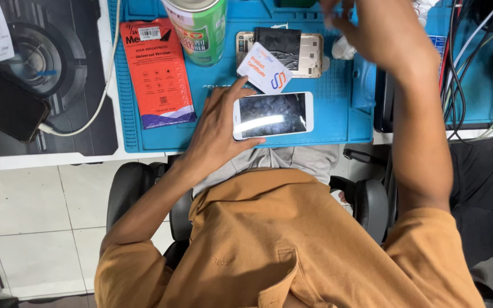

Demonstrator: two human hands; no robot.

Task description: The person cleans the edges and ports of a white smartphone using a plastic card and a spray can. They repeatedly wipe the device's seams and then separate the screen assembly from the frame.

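My left hand [217, 130] holds the left end of a white phone [275, 115] that lies screen up on the blue work mat [338, 114]. Its thumb reaches up beside a white card [265, 68]. That card leans on an opened gold phone body [312, 54] with a black part [279, 44] on top. My right hand [366, 28] is raised over the mat's far right corner and is blurred. It is close to a crumpled white wipe [342, 49]. Whether it holds anything is unclear.
A green can [201, 28] and a red flat package [158, 71] sit on the mat's left side. A black phone [4, 105] with a white cable [95, 108] lies on a dark mat at left. Tangled cables [463, 74] crowd the right. A black chair [372, 208] is under me.
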